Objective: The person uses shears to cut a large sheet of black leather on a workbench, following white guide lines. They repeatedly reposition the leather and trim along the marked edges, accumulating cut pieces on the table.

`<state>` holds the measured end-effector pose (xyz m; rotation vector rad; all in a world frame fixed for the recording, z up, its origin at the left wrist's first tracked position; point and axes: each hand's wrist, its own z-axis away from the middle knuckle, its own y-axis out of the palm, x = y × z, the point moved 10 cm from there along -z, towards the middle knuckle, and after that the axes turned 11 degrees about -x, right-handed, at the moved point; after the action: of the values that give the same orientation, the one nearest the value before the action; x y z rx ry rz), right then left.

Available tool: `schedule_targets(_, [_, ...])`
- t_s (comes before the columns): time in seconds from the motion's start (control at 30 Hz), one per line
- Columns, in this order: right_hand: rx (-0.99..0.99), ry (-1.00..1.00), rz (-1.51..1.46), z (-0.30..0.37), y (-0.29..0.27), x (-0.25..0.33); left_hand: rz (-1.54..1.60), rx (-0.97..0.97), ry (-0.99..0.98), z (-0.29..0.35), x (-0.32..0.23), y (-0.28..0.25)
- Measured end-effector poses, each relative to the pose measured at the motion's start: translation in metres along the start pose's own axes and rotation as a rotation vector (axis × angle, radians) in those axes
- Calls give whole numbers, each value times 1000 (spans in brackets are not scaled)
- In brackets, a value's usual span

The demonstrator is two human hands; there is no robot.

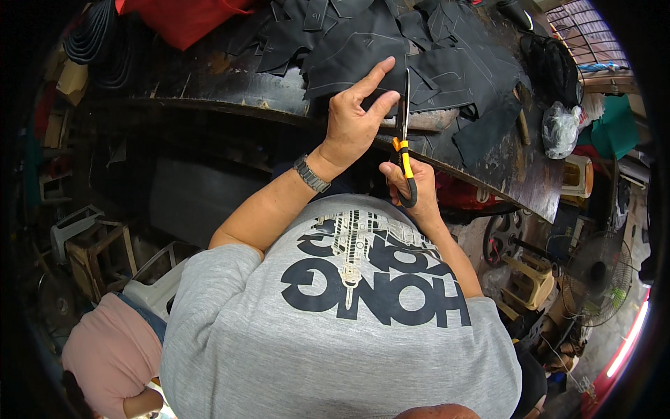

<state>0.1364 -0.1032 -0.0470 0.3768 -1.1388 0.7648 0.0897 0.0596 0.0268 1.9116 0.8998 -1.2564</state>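
My right hand point(421, 187) is wrapped round the handles of a pair of scissors point(408, 157), yellow and black with long metal blades. Its blades point away from me over the table edge, along the right edge of a black sheet piece point(356, 56) marked with pale lines. My left hand point(352, 122), with a dark watch on its wrist, rests at the near edge of that piece. Its index finger and thumb are stretched out and apart on the black material; the other fingers are curled under and partly hidden. Whether the blades grip material cannot be made out.
More cut black pieces point(453, 77) lie piled on the worn dark table point(230, 98). Red material point(185, 21) and rolled black material point(98, 45) sit at the far left. A plastic bag point(560, 131) is at the right, a fan point(599, 272) beyond. A person in pink point(112, 349) is at lower left.
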Motion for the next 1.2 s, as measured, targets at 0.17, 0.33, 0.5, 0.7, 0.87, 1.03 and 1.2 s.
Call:
schedule_targets(0.17, [4,37,38,-7,-3,-2,42,19,-28,3,1,1])
schedule_targets(0.33, [7,0,-75,-20,-4,7,11,45,-1,14,-2,7])
schedule_targets(0.5, [-8,-7,-96,-17,-4,5,-32,28,72,14,-6,5])
schedule_targets(0.7, [-26,-3,-12,-16,-6,4,-50,25,70,13,-4,3])
schedule_targets(0.87, [-33,-20,-31,-14,-2,5,-5,34,13,13,2,4])
schedule_targets(1.03, [-38,25,-60,-11,-1,1,53,-28,-12,15,-1,2])
schedule_targets(1.2, [117,104,-111,-8,-3,1,-58,-31,101,-3,-15,-14])
